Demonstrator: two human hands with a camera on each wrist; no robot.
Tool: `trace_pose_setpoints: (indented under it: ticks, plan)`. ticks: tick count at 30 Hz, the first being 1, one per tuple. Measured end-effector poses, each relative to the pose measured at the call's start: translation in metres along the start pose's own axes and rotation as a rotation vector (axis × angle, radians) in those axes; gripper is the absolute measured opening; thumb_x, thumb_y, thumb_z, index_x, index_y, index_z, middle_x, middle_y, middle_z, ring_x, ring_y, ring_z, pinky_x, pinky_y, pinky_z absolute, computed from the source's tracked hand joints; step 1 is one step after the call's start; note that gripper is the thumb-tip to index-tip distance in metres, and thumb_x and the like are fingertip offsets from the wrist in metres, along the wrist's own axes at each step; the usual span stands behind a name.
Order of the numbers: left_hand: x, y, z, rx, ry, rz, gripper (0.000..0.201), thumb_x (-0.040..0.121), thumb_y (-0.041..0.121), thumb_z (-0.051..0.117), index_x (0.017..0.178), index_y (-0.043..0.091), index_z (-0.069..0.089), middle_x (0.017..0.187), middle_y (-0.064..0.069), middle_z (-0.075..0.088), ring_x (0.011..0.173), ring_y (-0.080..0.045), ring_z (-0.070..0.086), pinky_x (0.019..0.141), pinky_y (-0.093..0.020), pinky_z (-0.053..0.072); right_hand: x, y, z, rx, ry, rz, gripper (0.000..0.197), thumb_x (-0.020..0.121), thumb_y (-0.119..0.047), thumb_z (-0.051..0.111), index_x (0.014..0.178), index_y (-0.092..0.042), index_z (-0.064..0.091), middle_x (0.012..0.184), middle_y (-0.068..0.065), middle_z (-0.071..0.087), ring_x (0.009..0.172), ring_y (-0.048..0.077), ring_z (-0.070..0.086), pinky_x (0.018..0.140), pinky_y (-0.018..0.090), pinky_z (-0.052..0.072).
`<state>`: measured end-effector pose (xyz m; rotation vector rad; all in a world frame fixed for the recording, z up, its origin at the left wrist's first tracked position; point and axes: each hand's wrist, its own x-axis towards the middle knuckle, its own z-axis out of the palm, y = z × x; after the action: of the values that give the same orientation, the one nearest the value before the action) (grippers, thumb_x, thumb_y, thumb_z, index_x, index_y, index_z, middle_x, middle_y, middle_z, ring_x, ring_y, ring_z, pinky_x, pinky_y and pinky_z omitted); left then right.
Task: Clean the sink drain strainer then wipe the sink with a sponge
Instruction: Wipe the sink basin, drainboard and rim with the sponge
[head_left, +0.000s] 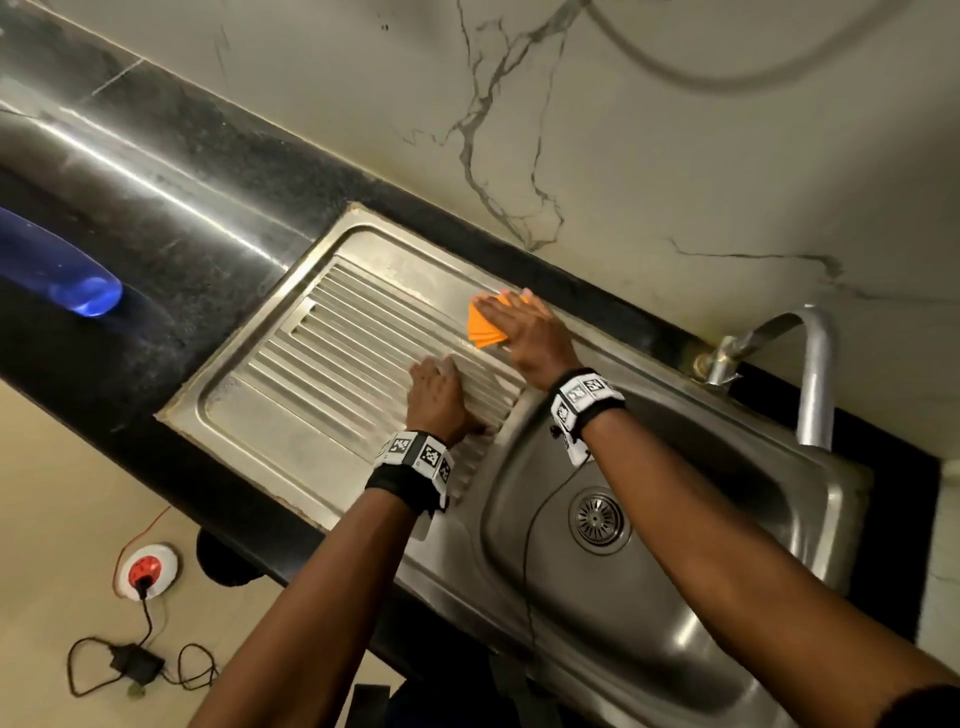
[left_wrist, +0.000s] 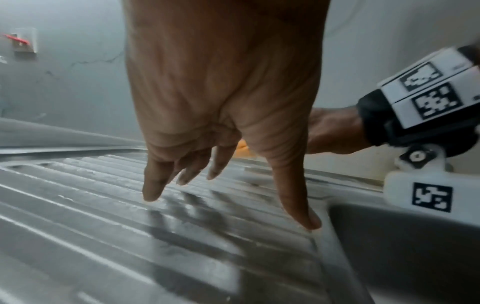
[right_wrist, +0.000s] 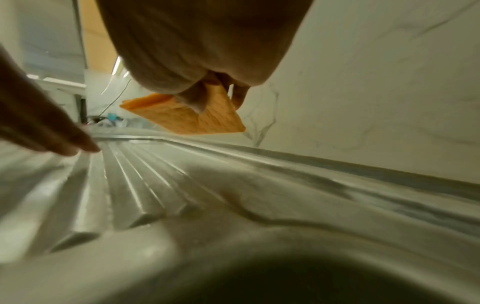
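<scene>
Both forearms reach over the sink (head_left: 675, 623); its strainer (head_left: 598, 518) sits in the basin. Left hand (left_wrist: 223, 98) rests straight fingers on the drainboard (left_wrist: 91, 226). Right hand (right_wrist: 197, 51) pinches the orange sponge (right_wrist: 182, 119), partly hidden, just above the drainboard.

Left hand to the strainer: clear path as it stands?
Probably yes. The left hand rests open on the drainboard beside the basin; the strainer lies uncovered, with only a thin cable nearby.

Strainer (head_left: 598, 520) in basin (head_left: 727, 545), drainboard (head_left: 291, 395) left, tap (head_left: 810, 374) behind.
</scene>
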<state>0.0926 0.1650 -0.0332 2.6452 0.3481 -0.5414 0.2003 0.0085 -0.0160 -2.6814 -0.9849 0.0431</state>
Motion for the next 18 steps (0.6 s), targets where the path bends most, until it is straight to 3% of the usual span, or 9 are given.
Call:
trace_pose_setpoints:
  ticks: [4,8,12,18]
  plan:
    - [0.011,0.003,0.005,0.077,-0.038,0.007,0.124,0.064,0.037,0.088,0.157,0.012,0.011,0.160,-0.027,0.005,0.148,-0.046,0.003,0.117,-0.056,0.024,0.016,0.018,0.033,-0.082,-0.188,-0.130,0.062,0.091,-0.008,0.048,0.149,-0.029,0.039,0.157,0.002,0.035,0.146,0.031,0.030,0.118,0.046,0.023]
    - [0.013,-0.009,0.009,0.050,-0.049,0.018,0.137,0.051,0.041,0.094,0.158,0.019,0.011,0.162,-0.022,0.000,0.149,-0.044,0.000,0.120,-0.055,0.020,-0.017,0.048,0.042,-0.064,-0.135,-0.167,0.079,0.079,0.005,0.057,0.148,-0.031,0.041,0.158,-0.002,0.033,0.146,0.027,0.030,0.119,0.042,0.025]
    - [0.012,-0.008,0.006,0.033,-0.050,0.024,0.140,0.046,0.040,0.096,0.157,0.019,0.014,0.162,-0.021,0.003,0.149,-0.045,0.003,0.118,-0.056,0.023,-0.074,0.074,0.032,-0.071,-0.139,-0.087,0.094,0.066,0.014,0.051,0.147,-0.033,0.042,0.157,-0.004,0.034,0.146,0.023,0.030,0.119,0.036,0.024]
    - [0.009,-0.008,0.007,0.026,-0.034,0.032,0.141,0.046,0.042,0.096,0.157,0.019,0.011,0.163,-0.020,0.002,0.149,-0.044,-0.001,0.119,-0.057,0.021,-0.143,0.086,0.022,-0.109,-0.100,0.105,0.095,0.061,0.018,0.056,0.143,-0.032,0.049,0.152,-0.003,0.042,0.143,0.024,0.036,0.114,0.041,0.036]
